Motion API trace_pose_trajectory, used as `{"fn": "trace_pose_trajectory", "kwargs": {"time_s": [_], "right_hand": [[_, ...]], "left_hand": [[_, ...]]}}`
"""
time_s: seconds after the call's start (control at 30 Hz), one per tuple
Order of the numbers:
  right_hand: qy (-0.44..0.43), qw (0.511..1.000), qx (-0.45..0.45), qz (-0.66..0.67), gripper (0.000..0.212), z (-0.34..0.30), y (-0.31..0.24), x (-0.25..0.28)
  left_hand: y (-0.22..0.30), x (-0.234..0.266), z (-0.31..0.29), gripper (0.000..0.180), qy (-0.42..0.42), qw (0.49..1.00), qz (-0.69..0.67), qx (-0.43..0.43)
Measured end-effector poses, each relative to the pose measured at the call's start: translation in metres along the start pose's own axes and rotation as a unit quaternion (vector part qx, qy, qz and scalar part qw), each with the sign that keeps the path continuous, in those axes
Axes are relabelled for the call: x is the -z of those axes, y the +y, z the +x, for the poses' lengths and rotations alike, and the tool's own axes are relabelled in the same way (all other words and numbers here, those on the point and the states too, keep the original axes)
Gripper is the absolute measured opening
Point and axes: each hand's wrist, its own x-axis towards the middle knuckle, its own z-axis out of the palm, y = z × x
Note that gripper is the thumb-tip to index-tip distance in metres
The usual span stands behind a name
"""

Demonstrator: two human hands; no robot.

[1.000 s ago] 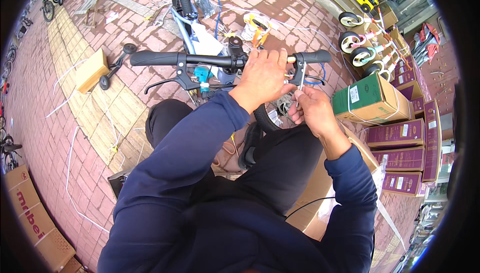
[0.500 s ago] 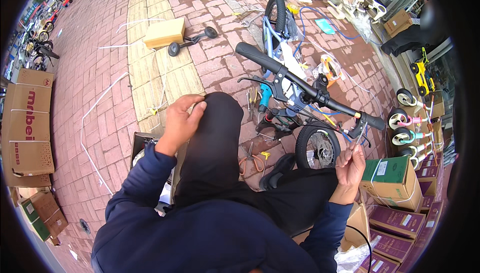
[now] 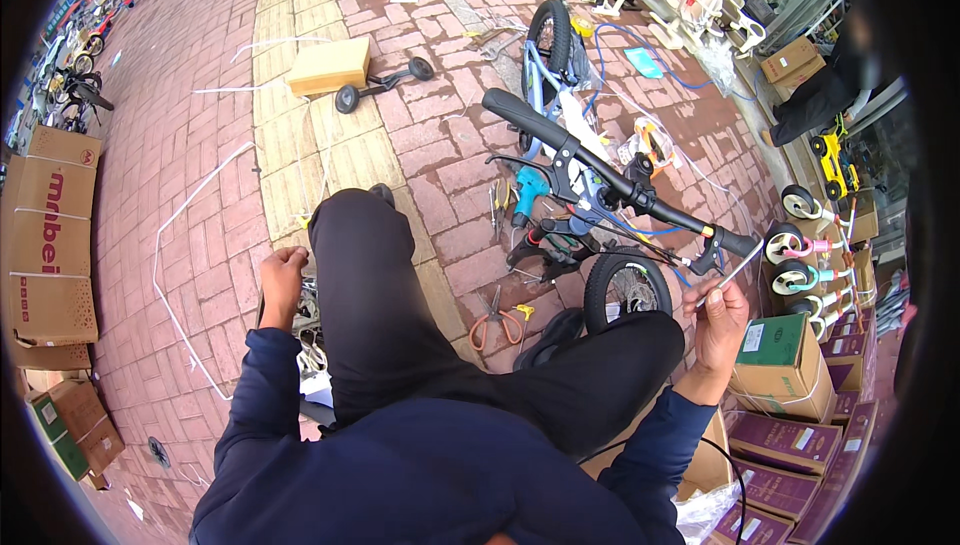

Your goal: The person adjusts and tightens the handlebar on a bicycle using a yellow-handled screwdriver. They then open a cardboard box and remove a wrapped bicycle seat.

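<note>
My right hand (image 3: 718, 327) pinches a thin silver rod (image 3: 741, 267), which points up and right beside one grip of the bicycle handlebar (image 3: 630, 185). My left hand (image 3: 284, 280) is to the left of my knee, above a container of small parts (image 3: 312, 340) mostly hidden by my leg. Its fingers are curled together, and what they hold, if anything, is hidden. In front of me the blue bicycle frame (image 3: 537, 80) lies on the paving with its front wheel (image 3: 628, 290) near my right leg.
Orange-handled pliers (image 3: 495, 329) and a teal power tool (image 3: 529, 193) lie by the bicycle. Training wheels (image 3: 385, 84) rest beside a small carton (image 3: 330, 66). Boxes (image 3: 785, 365) stand at right, near small white wheels (image 3: 790, 243). Another person (image 3: 835, 85) is at far right.
My left hand has left my knee and moved left, over the container. My left knee has swung left. My right hand has shifted slightly right with the rod, which now shows more clearly.
</note>
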Motion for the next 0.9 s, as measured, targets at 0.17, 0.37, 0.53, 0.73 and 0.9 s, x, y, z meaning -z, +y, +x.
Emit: {"fn": "trace_pose_trajectory", "kwargs": {"time_s": [0.17, 0.37, 0.53, 0.73, 0.9], "right_hand": [[-0.016, 0.995, 0.019, -0.098, 0.025, 0.057, -0.042, -0.05], [-0.063, 0.909, 0.049, -0.408, 0.022, 0.193, -0.027, -0.115], [-0.079, 0.806, -0.079, -0.581, 0.025, 0.234, 0.034, -0.122], [-0.035, 0.875, -0.197, -0.44, 0.032, 0.232, 0.062, -0.115], [-0.008, 0.85, -0.235, -0.471, 0.034, 0.235, 0.061, -0.12]], "left_hand": [[0.089, 0.004, 0.097, 0.03, 0.023, 0.994, -0.054, -0.092], [0.158, -0.035, 0.223, 0.034, -0.047, 0.987, -0.043, -0.147], [0.11, -0.102, 0.347, 0.032, -0.125, 0.991, -0.041, -0.033], [0.014, -0.202, 0.485, 0.031, -0.12, 0.99, 0.034, 0.064], [-0.031, -0.291, 0.563, 0.033, -0.063, 0.996, 0.013, 0.069]]}}
